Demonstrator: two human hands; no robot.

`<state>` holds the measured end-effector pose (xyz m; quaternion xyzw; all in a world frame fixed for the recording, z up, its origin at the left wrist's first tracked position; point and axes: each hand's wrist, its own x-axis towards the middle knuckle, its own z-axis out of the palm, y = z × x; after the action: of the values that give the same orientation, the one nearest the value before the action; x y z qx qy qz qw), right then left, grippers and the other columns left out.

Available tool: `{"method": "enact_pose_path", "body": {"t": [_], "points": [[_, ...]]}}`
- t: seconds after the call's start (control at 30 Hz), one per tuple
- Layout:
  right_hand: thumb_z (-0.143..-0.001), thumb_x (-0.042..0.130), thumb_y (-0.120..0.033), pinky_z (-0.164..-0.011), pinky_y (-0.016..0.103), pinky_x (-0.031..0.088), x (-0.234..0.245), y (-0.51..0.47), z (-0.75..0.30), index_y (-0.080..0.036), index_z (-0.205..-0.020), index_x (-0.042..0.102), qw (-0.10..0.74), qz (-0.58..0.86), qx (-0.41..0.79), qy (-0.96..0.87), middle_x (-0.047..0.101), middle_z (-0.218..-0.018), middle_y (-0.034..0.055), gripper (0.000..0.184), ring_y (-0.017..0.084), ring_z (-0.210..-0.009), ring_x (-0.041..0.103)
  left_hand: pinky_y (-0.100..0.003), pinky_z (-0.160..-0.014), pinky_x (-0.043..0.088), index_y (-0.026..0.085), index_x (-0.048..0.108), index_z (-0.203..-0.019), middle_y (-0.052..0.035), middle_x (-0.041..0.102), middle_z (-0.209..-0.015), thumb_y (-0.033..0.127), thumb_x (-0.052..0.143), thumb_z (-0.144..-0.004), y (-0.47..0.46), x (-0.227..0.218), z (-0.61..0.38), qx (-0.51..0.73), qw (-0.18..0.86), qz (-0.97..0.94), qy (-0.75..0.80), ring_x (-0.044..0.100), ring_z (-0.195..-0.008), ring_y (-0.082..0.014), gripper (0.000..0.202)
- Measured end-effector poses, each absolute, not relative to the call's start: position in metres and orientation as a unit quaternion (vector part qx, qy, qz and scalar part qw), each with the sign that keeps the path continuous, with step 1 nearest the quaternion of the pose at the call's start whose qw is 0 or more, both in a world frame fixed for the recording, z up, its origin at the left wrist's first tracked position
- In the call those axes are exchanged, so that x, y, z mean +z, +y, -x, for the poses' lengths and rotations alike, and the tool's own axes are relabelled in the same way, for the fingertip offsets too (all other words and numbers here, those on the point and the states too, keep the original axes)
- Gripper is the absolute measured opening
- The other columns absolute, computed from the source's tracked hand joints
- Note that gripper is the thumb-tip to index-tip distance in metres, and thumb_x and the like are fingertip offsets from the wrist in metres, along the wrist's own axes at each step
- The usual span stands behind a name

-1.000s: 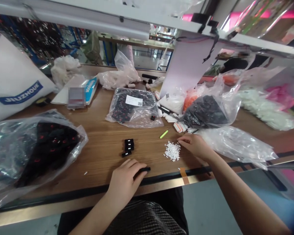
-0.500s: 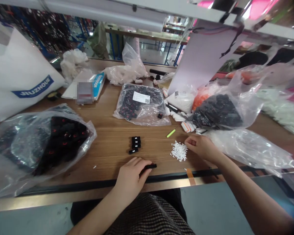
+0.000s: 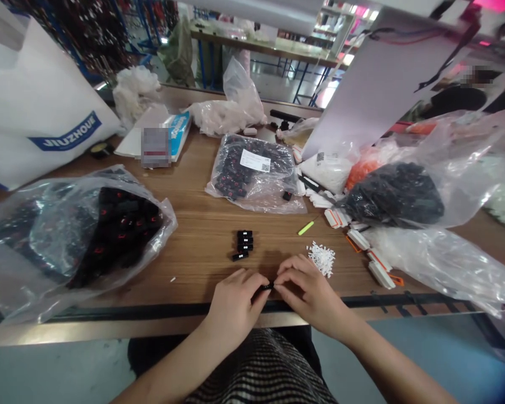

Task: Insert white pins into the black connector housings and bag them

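My left hand is closed on a small black plastic connector near the table's front edge. Thumb and fingertips of my right hand are pinched together at the connector's right end; whatever they hold is too small to make out. Just past my right hand lies a heap of tiny white plastic pegs. Several similar black connectors, each with two white dots on the side, are lined up beyond my left hand. A yellow-green stick rests behind the heap.
An open clear bag of black parts lies at left, a labelled bag at centre back. More bags, one with dark parts, and white-and-orange pieces crowd the right. One loose white peg lies left of my hands.
My right hand has moved left from beside the white heap to the connector in my left hand. My left hand still holds the connector. The view has shifted slightly.
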<state>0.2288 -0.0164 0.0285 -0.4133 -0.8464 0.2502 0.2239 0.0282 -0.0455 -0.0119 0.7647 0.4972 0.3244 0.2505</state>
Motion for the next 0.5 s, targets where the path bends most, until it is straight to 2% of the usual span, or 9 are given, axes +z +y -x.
{"method": "enact_pose_path", "body": {"t": [0.5], "points": [[-0.096,0.056,-0.018,-0.080,0.039,0.043,0.0260,-0.0209,-0.2260,-0.021,-0.090,0.065,0.209,0.411,0.195,-0.866,0.065,-0.094,0.0059,0.011,0.020,-0.088,0.056,-0.031,-0.068,0.049,0.021,0.064,-0.090,0.0001,0.069,-0.082,0.014,0.067,-0.088,-0.0460,-0.0100,-0.0282,0.315,0.258,-0.761,0.504,0.064,-0.075,-0.0187,0.008]]}}
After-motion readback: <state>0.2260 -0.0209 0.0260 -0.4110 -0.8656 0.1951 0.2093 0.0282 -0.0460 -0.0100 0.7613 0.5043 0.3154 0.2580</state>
